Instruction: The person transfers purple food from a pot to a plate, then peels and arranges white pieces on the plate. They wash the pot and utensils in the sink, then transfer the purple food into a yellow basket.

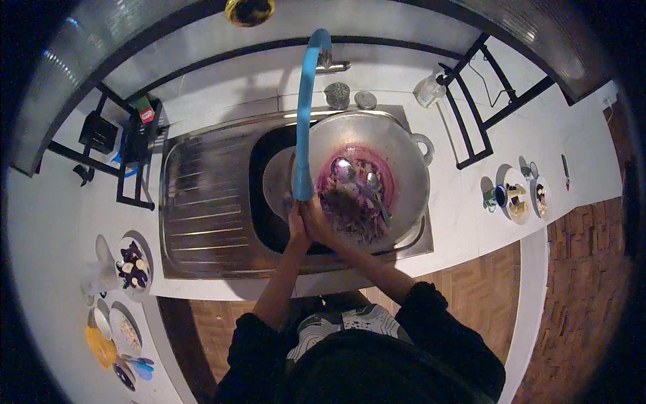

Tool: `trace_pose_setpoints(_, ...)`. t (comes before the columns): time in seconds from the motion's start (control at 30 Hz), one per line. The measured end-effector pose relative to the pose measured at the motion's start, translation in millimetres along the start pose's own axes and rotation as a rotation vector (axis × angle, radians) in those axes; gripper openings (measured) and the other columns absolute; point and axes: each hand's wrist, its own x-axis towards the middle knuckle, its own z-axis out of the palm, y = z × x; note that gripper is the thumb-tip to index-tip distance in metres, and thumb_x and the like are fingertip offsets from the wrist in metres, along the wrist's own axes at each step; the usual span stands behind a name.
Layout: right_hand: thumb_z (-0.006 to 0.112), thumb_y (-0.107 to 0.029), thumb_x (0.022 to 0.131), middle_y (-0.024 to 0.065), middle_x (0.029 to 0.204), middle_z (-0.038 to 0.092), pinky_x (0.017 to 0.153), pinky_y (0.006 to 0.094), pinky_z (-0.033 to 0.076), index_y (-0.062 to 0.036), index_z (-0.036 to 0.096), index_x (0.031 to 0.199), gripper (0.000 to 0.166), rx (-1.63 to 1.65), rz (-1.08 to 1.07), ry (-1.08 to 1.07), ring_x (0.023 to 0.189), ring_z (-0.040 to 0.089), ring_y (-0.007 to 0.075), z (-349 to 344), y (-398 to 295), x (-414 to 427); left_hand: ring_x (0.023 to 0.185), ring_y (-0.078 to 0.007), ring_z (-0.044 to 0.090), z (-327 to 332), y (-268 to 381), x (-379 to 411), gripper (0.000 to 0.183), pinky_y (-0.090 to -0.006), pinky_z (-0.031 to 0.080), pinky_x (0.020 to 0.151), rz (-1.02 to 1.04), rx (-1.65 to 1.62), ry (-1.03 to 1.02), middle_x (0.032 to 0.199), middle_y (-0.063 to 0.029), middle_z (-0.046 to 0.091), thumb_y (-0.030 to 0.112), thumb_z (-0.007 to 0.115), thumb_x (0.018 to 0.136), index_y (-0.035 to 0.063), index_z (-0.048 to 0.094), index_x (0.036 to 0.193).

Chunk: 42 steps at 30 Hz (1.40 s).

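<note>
My left hand (298, 223) and my right hand (318, 222) are close together just under the end of a blue faucet hose (304, 121). Whether anything lies between them or they touch the hose is hidden. To their right, a large metal pot (409, 202) with a loop handle rests over the sink (256, 217). Purple-stained liquid and food scraps cover its bottom, with a large spoon (343, 169), a smaller spoon (373, 181) and other cutlery among them. A round metal vessel (276, 184) shows partly behind the hose in the sink.
A ribbed steel drainboard (207, 202) spans the left. Black racks (474, 116) stand on both sides, with a soap bottle (431, 91) at right. Plates of food (133, 265) lie left; a mug (494, 197), plates (516, 202) and a knife (565, 171) lie right. The faucet (333, 65) is behind.
</note>
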Motion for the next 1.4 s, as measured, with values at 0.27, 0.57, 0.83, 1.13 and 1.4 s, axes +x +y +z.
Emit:
trace_pose_setpoints(0.27,0.048,-0.024,0.08,0.0252,0.123,0.034,0.1,0.041,0.024,0.0072,0.028,0.121,0.055,-0.739,-0.125,-0.24,0.118,0.031,0.0347,-37.8,-60.6,-12.5,0.105,-0.0226,0.047,3.8,2.4,4.7,0.042,-0.0355,0.037,0.091,-0.041,0.005,-0.019,0.114,-0.0095,0.049,0.032,0.032,0.089,0.0038,0.039,0.12)
trace_pose_setpoints(0.57,0.053,-0.028,0.077,0.0233,0.118,0.039,0.098,0.0427,0.026,0.0063,0.041,0.112,0.051,-0.539,-0.273,-0.525,0.116,0.032,0.036,-61.2,-79.5,-10.4,0.102,-0.0191,0.049,-23.8,12.3,2.0,0.036,-0.0319,0.039,0.088,-0.074,0.247,-0.144,0.112,-0.0116,0.051,0.03,0.034,0.09,0.0031,0.044,0.113)
trace_pose_setpoints(0.83,0.068,-0.029,0.062,0.0205,0.114,0.043,0.1,0.0467,0.022,0.0023,0.044,0.107,0.06,-0.478,-0.488,-0.512,0.113,0.036,0.0359,-76.9,-94.9,-15.1,0.086,-0.0169,0.056,-38.9,6.5,23.6,0.022,-0.0278,0.044,0.074,0.385,0.679,-0.317,0.097,-0.0123,0.058,0.015,0.04,0.089,-0.0018,0.051,0.098)
trace_pose_setpoints(1.13,0.066,-0.034,0.064,0.021,0.118,0.041,0.102,0.0459,0.019,0.0016,0.042,0.111,0.064,-0.448,-0.588,-0.456,0.116,0.035,0.0352,-75.3,-75.1,-20.4,0.088,-0.0145,0.051,-66.5,0.8,44.7,0.027,-0.0246,0.04,0.079,0.147,0.612,-0.284,0.094,-0.0061,0.055,0.019,0.047,0.087,-0.0008,0.051,0.104)
trace_pose_setpoints(1.4,0.064,-0.051,0.063,0.0251,0.11,0.047,0.102,0.0463,0.017,0.0075,0.044,0.108,0.076,-0.565,-0.559,-0.472,0.115,0.036,0.0364,-68.4,-71.1,-14.9,0.105,-0.0191,0.048,-88.3,-7.0,70.7,0.034,-0.0316,0.04,0.087,0.087,0.438,-0.431,0.113,-0.009,0.048,0.021,0.044,0.087,0.0043,0.041,0.117)
